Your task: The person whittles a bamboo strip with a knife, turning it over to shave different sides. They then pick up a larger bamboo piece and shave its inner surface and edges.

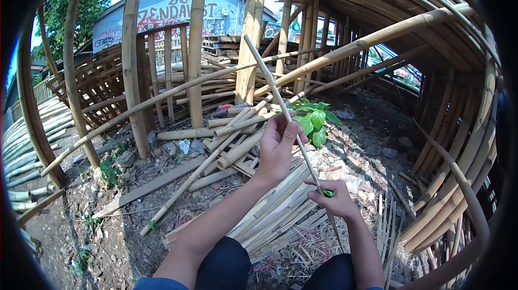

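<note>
A long, thin bamboo strip (265, 70) slants from the upper middle down toward my knees. My left hand (278, 147) is closed around its middle, thumb raised along the near side. Lower down, my right hand (335, 199) is closed at the strip, with a small green and black tool (327, 193) showing between thumb and fingers. The rest of that tool is hidden by the hand. Below the right hand, a dark, narrow length tapers down to a point. Under both hands lies a stack of split bamboo slats (275, 209) on the ground.
Cut bamboo poles (237, 149) lie in a heap ahead, beside a leafy green plant (315, 120). A long diagonal pole (372, 39) crosses the bamboo frame at right. Bent bamboo lengths (458, 203) stand close on my right. Shavings (302, 252) litter the ground between my knees.
</note>
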### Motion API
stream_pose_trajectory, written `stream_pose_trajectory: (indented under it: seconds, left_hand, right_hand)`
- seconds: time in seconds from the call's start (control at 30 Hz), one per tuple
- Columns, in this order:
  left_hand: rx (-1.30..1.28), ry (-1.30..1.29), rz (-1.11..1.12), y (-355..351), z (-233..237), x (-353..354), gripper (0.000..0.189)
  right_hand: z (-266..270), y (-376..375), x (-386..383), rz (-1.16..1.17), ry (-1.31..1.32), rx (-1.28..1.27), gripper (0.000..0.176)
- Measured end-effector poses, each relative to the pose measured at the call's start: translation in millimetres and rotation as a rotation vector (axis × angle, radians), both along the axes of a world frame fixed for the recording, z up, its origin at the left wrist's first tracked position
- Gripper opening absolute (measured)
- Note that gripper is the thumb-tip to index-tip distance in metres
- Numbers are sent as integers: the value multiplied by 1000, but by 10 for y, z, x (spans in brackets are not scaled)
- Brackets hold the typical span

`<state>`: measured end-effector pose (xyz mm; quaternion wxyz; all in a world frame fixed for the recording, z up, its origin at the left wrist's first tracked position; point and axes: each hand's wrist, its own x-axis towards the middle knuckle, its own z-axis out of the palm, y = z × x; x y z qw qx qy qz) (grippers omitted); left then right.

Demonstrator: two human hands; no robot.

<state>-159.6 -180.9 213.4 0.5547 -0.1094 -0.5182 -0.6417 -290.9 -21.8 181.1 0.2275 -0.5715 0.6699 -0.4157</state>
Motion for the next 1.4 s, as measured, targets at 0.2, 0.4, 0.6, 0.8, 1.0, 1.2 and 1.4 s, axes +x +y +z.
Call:
stream_pose_trajectory:
  seconds: [0.2,0.4,0.6,0.8,1.0,1.2,1.4]
  left_hand:
    - [62,68,93,-23,-49,-95,34]
    - [150,-59,55,80,-169,-227,37]
    - [-118,-277,-29,142,-417,-443,28]
    - [-65,-250,-210,60,-209,-264,29]
    - [98,-319,-284,-93,-206,-174,40]
    - [63,-332,-209,14,-159,-218,51]
    - [-231,-537,-225,239,-637,-604,68]
  right_hand:
    - [-245,-141,-116,49,-93,-78,28]
    - [-227,-175,-61,-237,149,-241,39]
    - [-180,-138,138,-737,1032,-563,32]
    - [-223,-142,106,-568,908,-631,39]
    - [-144,-30,-170,-383,495,-613,38]
    - [-191,-33,-238,-86,204,-395,23]
    - [7,-87,-275,-398,365,-777,24]
